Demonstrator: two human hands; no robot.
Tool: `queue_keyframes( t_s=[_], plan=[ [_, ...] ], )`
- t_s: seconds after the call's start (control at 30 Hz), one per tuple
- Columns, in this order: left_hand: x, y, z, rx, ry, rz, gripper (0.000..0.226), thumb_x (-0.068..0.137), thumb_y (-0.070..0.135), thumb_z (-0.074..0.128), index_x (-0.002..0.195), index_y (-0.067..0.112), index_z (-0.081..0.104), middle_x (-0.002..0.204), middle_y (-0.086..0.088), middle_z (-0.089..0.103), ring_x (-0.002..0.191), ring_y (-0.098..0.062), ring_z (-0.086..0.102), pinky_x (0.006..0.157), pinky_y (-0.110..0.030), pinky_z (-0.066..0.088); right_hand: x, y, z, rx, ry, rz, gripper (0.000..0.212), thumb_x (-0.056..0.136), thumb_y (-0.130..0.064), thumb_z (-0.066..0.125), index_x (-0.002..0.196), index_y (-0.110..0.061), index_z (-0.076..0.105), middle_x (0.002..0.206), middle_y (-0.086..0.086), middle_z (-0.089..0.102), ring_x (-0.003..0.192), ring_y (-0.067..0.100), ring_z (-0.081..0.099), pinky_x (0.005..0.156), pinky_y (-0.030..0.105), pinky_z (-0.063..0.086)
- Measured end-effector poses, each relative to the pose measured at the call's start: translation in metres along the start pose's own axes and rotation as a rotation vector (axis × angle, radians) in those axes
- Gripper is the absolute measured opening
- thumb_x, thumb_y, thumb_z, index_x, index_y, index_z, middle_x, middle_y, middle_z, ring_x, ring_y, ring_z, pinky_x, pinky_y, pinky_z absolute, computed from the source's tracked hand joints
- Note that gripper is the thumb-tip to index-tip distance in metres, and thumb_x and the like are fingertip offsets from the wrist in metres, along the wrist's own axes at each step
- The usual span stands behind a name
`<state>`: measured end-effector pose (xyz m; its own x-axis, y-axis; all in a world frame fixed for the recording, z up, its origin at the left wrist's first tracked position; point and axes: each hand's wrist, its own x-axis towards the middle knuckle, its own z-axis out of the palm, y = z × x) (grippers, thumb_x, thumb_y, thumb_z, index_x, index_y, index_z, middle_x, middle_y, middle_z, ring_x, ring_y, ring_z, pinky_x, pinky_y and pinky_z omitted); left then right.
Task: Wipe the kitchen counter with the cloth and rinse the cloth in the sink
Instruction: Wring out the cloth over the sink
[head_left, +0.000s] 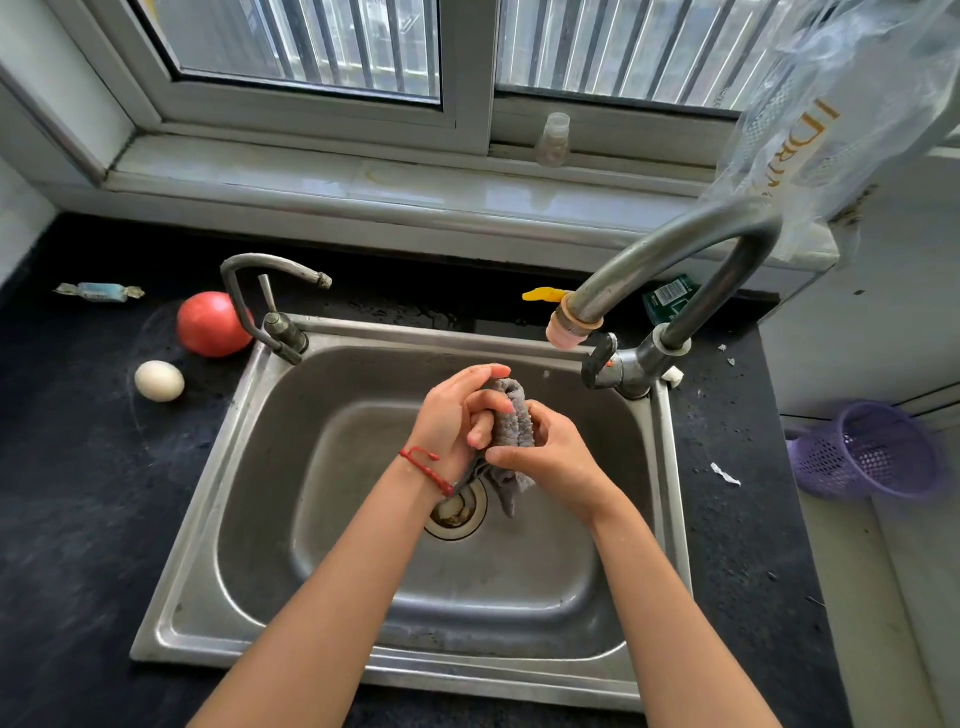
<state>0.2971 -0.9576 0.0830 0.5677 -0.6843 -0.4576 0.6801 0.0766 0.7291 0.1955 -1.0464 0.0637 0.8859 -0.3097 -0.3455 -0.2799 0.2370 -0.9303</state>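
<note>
I see my left hand (451, 415) and right hand (551, 451) both clenched on the grey cloth (511, 431), bunched into a ribbed roll between my fingers (491, 401), its limp tail hanging below them over the sink (322, 447) drain.

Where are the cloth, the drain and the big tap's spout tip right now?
cloth (511, 423), head view: the bunched grey middle, gripped between both hands.
drain (457, 512), head view: its metal strainer, partly behind the left wrist.
big tap's spout tip (569, 327), head view: the pink nozzle at its end.
</note>
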Motion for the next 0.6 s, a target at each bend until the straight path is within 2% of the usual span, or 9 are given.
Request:
queue_keyframes(
  t_s=[0.1, 0.17, 0.27, 0.3, 0.37, 0.4, 0.47, 0.53, 0.6],
  plan=[
    [0.001, 0.0, -0.001, -0.128, -0.058, -0.087, 0.029, 0.095, 0.02, 0.035, 0.083, 0.011, 0.06, 0.04, 0.004, 0.053, 0.023, -0.005, 0.033, 0.029, -0.013, 0.027, 0.001, 0.0, 0.002, -0.023, 0.103, -0.024, 0.025, 0.063, -0.008, 0.066, 0.087, -0.009, 0.06, 0.076, 0.004, 0.062, 0.073, 0.016, 0.06, 0.066, 0.029, 0.051],
    [0.003, -0.004, -0.004, -0.17, -0.021, -0.056, 0.026, 0.094, 0.018, 0.036, 0.083, 0.011, 0.058, 0.04, 0.003, 0.052, 0.025, -0.006, 0.035, 0.031, -0.015, 0.028, 0.001, 0.002, 0.0, 0.012, 0.167, -0.034, 0.018, 0.061, -0.008, 0.059, 0.079, -0.012, 0.061, 0.07, 0.005, 0.059, 0.07, 0.02, 0.055, 0.061, 0.03, 0.047],
    [0.011, -0.015, -0.016, 0.116, 0.119, 0.138, 0.015, 0.087, 0.026, 0.049, 0.086, 0.015, 0.06, 0.055, 0.005, 0.063, 0.045, -0.008, 0.05, 0.044, -0.018, 0.039, 0.001, 0.002, -0.006, 0.272, 0.155, -0.019, 0.03, 0.058, -0.004, 0.051, 0.085, -0.006, 0.065, 0.077, 0.015, 0.06, 0.076, 0.03, 0.054, 0.065, 0.033, 0.045],
    [0.014, -0.019, -0.02, 0.271, 0.124, 0.173, 0.024, 0.08, 0.041, 0.055, 0.09, 0.02, 0.06, 0.07, 0.006, 0.067, 0.061, -0.01, 0.057, 0.056, -0.022, 0.045, 0.001, 0.001, -0.008, 0.371, 0.115, -0.02, 0.035, 0.058, -0.003, 0.048, 0.089, -0.003, 0.066, 0.081, 0.018, 0.062, 0.077, 0.032, 0.056, 0.067, 0.035, 0.048],
    [0.013, -0.027, -0.02, 0.451, -0.034, 0.16, 0.067, 0.056, 0.074, 0.061, 0.105, 0.028, 0.056, 0.106, 0.004, 0.064, 0.096, -0.013, 0.061, 0.083, -0.03, 0.05, 0.0, -0.005, -0.01, 0.555, 0.024, -0.002, 0.043, 0.058, -0.004, 0.044, 0.096, 0.002, 0.063, 0.087, 0.02, 0.063, 0.079, 0.032, 0.06, 0.07, 0.037, 0.052],
    [0.012, -0.031, -0.016, 0.46, -0.13, 0.112, 0.086, 0.047, 0.081, 0.061, 0.113, 0.027, 0.053, 0.117, 0.001, 0.06, 0.108, -0.016, 0.059, 0.093, -0.034, 0.048, 0.0, -0.007, -0.01, 0.632, 0.007, 0.023, 0.045, 0.056, -0.006, 0.045, 0.097, 0.003, 0.061, 0.088, 0.02, 0.063, 0.078, 0.03, 0.061, 0.07, 0.036, 0.053],
    [0.01, -0.037, -0.01, 0.441, -0.269, 0.022, 0.104, 0.039, 0.078, 0.067, 0.122, 0.019, 0.048, 0.122, -0.007, 0.057, 0.115, -0.024, 0.056, 0.1, -0.041, 0.045, 0.003, -0.012, -0.01, 0.695, 0.055, 0.079, 0.039, 0.054, -0.008, 0.049, 0.09, 0.002, 0.062, 0.081, 0.017, 0.063, 0.072, 0.027, 0.062, 0.067, 0.034, 0.054],
    [0.01, -0.041, -0.009, 0.453, -0.338, -0.055, 0.102, 0.037, 0.072, 0.075, 0.12, 0.018, 0.05, 0.116, -0.006, 0.061, 0.111, -0.023, 0.058, 0.099, -0.04, 0.045, 0.008, -0.016, -0.009, 0.571, 0.22, 0.063, 0.022, 0.061, -0.006, 0.05, 0.079, 0.0, 0.06, 0.074, 0.015, 0.061, 0.068, 0.026, 0.06, 0.067, 0.034, 0.05],
    [0.011, -0.047, -0.008, 0.458, -0.358, -0.09, 0.085, 0.04, 0.063, 0.08, 0.108, 0.018, 0.057, 0.101, 0.0, 0.067, 0.098, -0.016, 0.062, 0.093, -0.033, 0.049, 0.012, -0.018, -0.008, 0.24, 0.415, -0.009, 0.003, 0.072, -0.002, 0.058, 0.073, -0.005, 0.058, 0.07, 0.01, 0.06, 0.065, 0.021, 0.058, 0.065, 0.031, 0.049]
  ],
)
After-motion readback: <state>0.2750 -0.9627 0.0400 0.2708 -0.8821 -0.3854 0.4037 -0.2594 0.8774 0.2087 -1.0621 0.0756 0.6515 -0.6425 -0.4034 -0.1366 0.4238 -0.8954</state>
